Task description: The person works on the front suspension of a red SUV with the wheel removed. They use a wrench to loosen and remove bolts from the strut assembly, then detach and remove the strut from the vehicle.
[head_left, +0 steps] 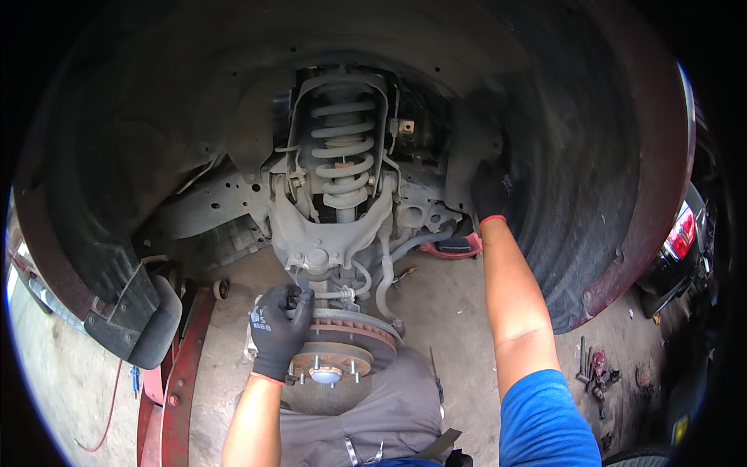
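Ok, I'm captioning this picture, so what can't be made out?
In the head view:
Right hand: fingers lost in shadow by the fender liner.
Left hand: what its fingers hold, if anything; its own back hides this.
Brake rotor: left part, behind that hand.
Red steel beam: end cut off by the lower edge.
Reddish item, right: too small to identify.

The brake disc (pixel 352 332) is metal, its edge rough with rust. Above it, the spring (pixel 343 148) looks like dull, dusty metal; to its upper right, the wheel-arch liner (pixel 580 187) seems matt black plastic; below it, the trousers (pixel 354 430) are matt grey cloth.
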The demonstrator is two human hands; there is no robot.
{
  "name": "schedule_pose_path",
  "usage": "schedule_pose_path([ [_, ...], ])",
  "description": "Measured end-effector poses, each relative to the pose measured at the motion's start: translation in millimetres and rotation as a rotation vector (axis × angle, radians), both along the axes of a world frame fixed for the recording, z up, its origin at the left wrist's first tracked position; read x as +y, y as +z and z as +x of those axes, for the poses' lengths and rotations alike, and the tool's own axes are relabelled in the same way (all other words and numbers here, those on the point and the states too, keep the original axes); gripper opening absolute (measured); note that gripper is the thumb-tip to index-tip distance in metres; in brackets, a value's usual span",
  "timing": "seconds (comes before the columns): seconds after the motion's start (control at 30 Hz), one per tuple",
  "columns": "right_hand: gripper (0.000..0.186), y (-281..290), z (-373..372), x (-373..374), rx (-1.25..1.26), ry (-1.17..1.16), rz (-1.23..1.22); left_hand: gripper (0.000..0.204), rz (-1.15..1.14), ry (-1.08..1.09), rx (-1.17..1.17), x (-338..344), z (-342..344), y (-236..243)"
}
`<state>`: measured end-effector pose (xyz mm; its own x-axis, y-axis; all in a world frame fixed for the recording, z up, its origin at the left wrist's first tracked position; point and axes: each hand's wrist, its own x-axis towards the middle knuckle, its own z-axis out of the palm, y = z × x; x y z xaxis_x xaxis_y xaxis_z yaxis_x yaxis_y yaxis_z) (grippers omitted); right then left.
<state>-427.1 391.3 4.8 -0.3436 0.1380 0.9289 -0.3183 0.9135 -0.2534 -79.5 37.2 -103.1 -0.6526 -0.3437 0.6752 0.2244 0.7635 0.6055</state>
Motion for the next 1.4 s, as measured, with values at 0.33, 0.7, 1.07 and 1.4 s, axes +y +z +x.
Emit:
schedule_pose_path([
  [0.33, 0.052, 15, -75, -59, -0.190, -0.586, 0.239, 0.021, -0.036, 0.032, 0.039, 1, -2, -1],
  [0.7, 0.072, 40, -28, -71, 0.134, -0.045, 0.093, 0.017, -0.047, 0.037, 0.059, 3, -1, 2],
  [1.07, 0.068, 25, -44, -33, -0.115, 0.230, 0.082, 0.019, -0.024, 0.034, 0.059, 1, -4, -4],
  [1.4, 0.095, 34, -17, -44, 0.050, 0.075, 0.032, 0.021, -0.021, 0.023, 0.040, -2, -3, -6],
])
